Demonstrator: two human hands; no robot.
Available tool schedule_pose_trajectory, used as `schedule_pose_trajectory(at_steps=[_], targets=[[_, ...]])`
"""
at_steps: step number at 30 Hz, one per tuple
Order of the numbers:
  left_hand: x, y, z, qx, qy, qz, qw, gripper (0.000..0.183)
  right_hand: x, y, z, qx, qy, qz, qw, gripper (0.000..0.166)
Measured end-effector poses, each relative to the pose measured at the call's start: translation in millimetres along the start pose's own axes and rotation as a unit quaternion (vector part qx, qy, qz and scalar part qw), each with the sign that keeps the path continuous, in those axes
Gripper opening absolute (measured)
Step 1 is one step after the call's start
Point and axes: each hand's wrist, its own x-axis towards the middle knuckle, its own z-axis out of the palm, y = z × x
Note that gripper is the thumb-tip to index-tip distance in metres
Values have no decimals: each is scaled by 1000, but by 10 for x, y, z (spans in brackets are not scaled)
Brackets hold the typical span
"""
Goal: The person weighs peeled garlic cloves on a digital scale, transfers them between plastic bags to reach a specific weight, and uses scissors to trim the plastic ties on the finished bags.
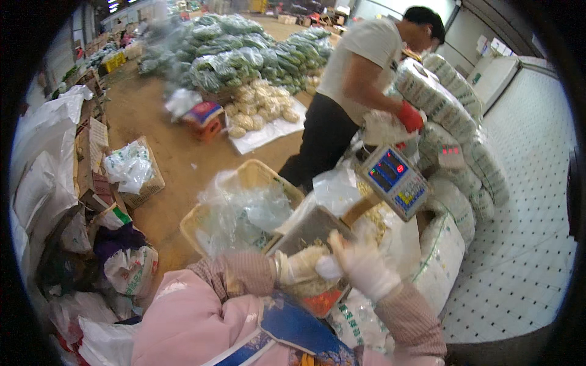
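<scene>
My left hand [303,266], in a cream glove, is over the near end of a grey metal weighing pan [300,233]. My right hand [366,265], also gloved and blurred by motion, is close beside it with some fingers raised. A small whitish blur [328,267] shows between the hands; I cannot tell whether it is a bag or part of a glove. Small brown bits lie on the pan. A red-orange surface [322,302] shows just below the hands. Beyond the pan, a digital scale display [393,180] is lit with red figures.
A yellow plastic crate [194,231] with clear bags stands at left. A person in a white shirt [352,59], wearing red gloves, bends over stacked packed bags [435,96] at right. Bagged green produce [229,50] and pale bagged produce [263,107] are piled behind.
</scene>
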Motion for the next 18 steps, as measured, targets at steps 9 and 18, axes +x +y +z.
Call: schedule_pose_trajectory(at_steps=[9,18], targets=[[-214,596,-313,537,-139,215,804,18,-549,91,182,309,18,-41,950,10],[81,1198,-160,592,148,253,751,14,-748,-151,1,768,-28,285,572,37]])
